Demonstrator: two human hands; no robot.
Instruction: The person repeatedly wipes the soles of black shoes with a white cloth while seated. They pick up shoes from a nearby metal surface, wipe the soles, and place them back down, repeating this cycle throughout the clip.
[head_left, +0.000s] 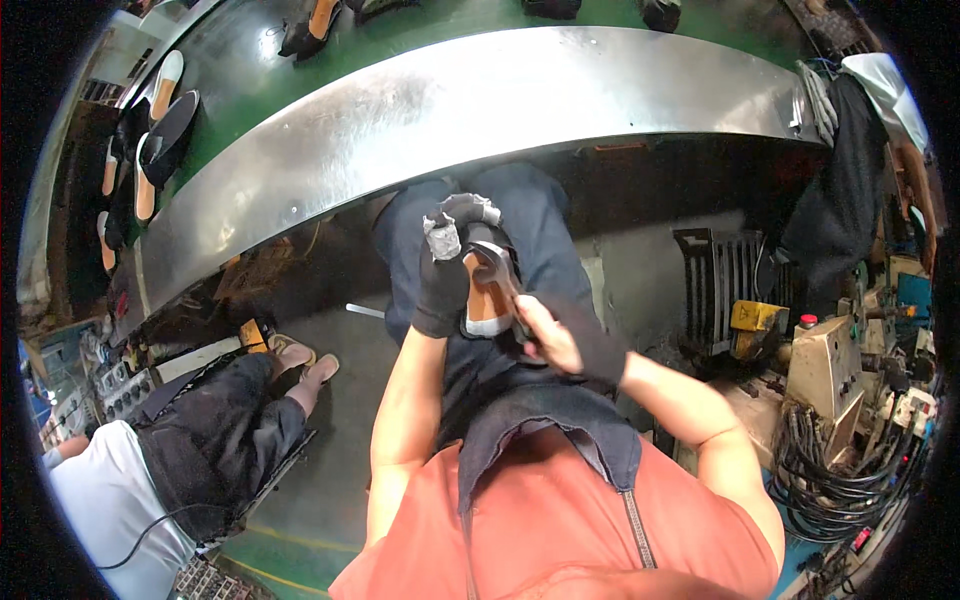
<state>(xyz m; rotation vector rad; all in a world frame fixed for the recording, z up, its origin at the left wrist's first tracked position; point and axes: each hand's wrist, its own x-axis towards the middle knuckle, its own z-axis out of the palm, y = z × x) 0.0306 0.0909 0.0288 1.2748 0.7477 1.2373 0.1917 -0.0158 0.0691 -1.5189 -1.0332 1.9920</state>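
Above my lap, my left hand, in a black glove with silver tape around the fingertips, is closed around a shoe. The shoe has a tan sole with a white end, and dark material at its far part. My right hand, in a black glove with bare fingers, grips a metal hand tool by its handle. The tool's shiny curved head lies over the shoe's sole, close to my left fingers; whether it touches cannot be made out. Its exact kind is unclear.
A metal-edged bench with a green top runs across in front of me. Several shoes stand at its left. A co-worker sits at lower left. On the right are a control box, coiled black cables and a hanging dark cloth.
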